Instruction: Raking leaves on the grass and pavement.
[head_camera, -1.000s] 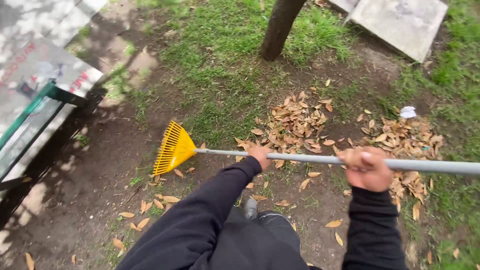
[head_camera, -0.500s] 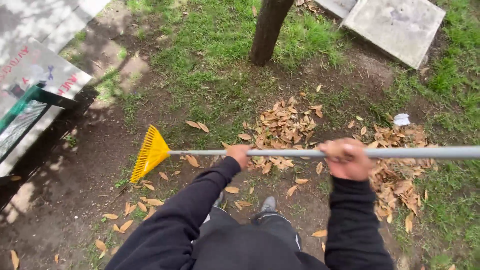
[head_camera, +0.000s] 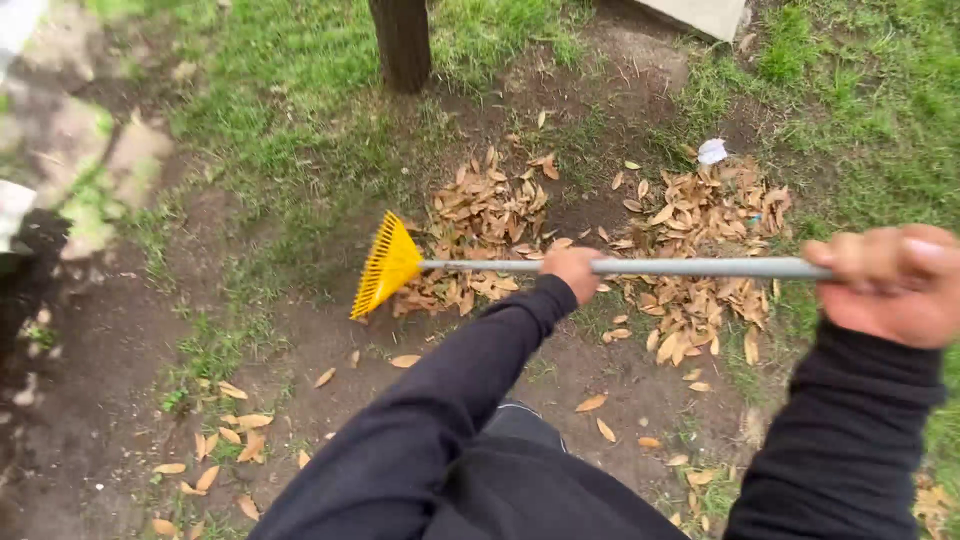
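I hold a rake with a yellow fan head (head_camera: 388, 265) and a grey metal handle (head_camera: 690, 267) that runs level across the view. My left hand (head_camera: 573, 270) grips the handle at its middle. My right hand (head_camera: 890, 283) grips it near the right edge, close to the camera. Both arms wear dark sleeves. The rake head rests on bare soil at the left edge of a pile of dry brown leaves (head_camera: 490, 225). A second leaf pile (head_camera: 700, 240) lies behind the handle, to the right.
A tree trunk (head_camera: 402, 42) rises at the top centre, with grass around it. A white scrap (head_camera: 711, 151) lies by the right pile. Scattered leaves (head_camera: 215, 450) dot the soil at lower left. A concrete slab corner (head_camera: 700, 15) shows at the top.
The rake head has moved right, up against the leaf pile. My view has shifted right and closer; my right hand now looms larger at the right edge.
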